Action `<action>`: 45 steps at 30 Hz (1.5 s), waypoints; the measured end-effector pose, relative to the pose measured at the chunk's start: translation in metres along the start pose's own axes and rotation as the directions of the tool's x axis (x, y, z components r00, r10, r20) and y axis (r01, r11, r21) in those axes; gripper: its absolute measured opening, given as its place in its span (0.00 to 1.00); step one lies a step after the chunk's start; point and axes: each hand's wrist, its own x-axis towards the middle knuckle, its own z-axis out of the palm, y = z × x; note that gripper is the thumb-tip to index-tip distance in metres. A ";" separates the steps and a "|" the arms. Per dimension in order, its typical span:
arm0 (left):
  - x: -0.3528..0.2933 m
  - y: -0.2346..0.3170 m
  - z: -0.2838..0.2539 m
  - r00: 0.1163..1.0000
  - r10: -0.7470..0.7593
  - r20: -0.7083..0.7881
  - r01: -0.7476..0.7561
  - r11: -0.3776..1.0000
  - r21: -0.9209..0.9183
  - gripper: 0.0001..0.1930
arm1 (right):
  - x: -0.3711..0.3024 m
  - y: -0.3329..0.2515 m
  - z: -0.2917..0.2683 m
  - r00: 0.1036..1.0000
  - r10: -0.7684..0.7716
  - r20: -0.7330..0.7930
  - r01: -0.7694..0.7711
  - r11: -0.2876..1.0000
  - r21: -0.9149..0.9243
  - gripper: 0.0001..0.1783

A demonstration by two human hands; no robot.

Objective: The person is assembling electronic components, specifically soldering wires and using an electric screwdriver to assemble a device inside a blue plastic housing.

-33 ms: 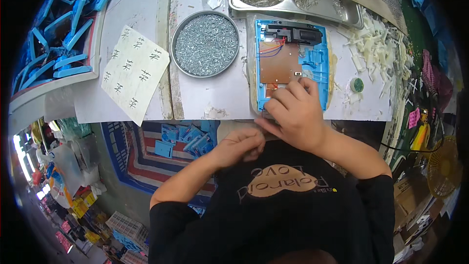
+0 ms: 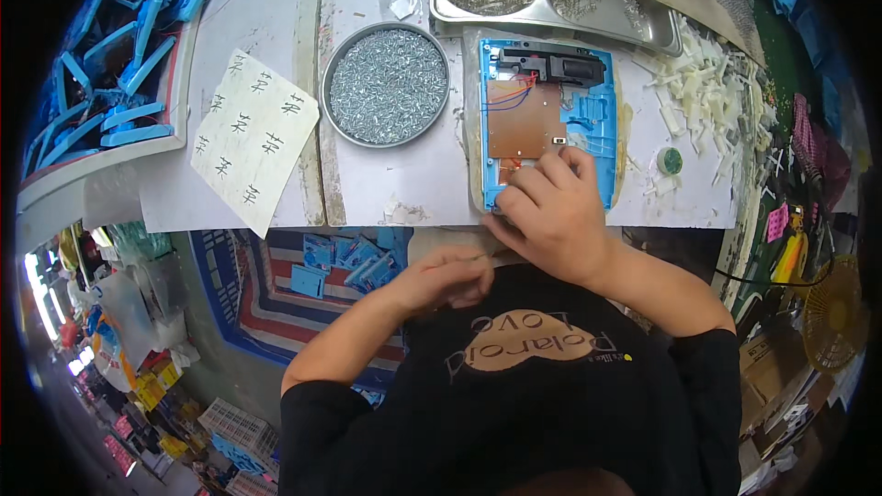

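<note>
A blue plastic housing (image 2: 595,110) lies open on the bench in front of me. Inside it are a brown circuit board (image 2: 524,119), thin red and blue wires (image 2: 514,99) and a black module (image 2: 570,66) along the far end. My right hand (image 2: 556,211) curls over the housing's near end, thumb at the near left corner, fingers closed and covering that part. Just below the bench edge, near my right thumb, my left hand (image 2: 446,277) is closed with thumb and fingers together. Whatever its fingertips hold, if anything, is too small to make out.
A round metal bowl of small screws (image 2: 386,83) stands left of the housing, beside a sheet of handwritten paper (image 2: 253,142). Behind is a steel compartment tray (image 2: 542,16); white plastic pieces (image 2: 703,96) lie right. A blue crate (image 2: 216,280) sits below the bench.
My left hand has shifted slightly down and its fingers have changed their curl. The right thumb has drawn a little closer to the housing, and the wires have moved slightly.
</note>
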 end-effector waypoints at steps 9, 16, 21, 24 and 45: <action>0.009 0.061 0.027 0.547 0.780 0.305 -0.302 -0.156 0.941 0.14 | 0.004 -0.002 0.003 0.999 -0.011 -0.030 0.010 0.999 -0.043 0.12; 0.026 0.083 0.000 0.616 0.556 0.558 -0.433 -0.353 0.829 0.13 | 0.016 0.100 -0.114 0.994 0.105 -0.034 -0.084 0.921 0.380 0.10; 0.040 0.093 0.001 0.635 0.499 0.590 -0.492 -0.328 0.807 0.13 | 0.107 0.240 -0.213 0.777 0.384 -0.498 -0.295 0.922 0.250 0.11; 0.039 0.092 0.001 0.661 0.496 0.563 -0.485 -0.291 0.825 0.13 | 0.182 0.262 -0.194 0.892 0.265 -0.366 -0.214 0.961 0.173 0.13; 0.039 0.082 0.011 0.639 0.605 0.476 -0.415 -0.250 0.875 0.12 | 0.203 0.280 -0.176 0.917 0.089 -0.389 -0.061 0.995 0.083 0.10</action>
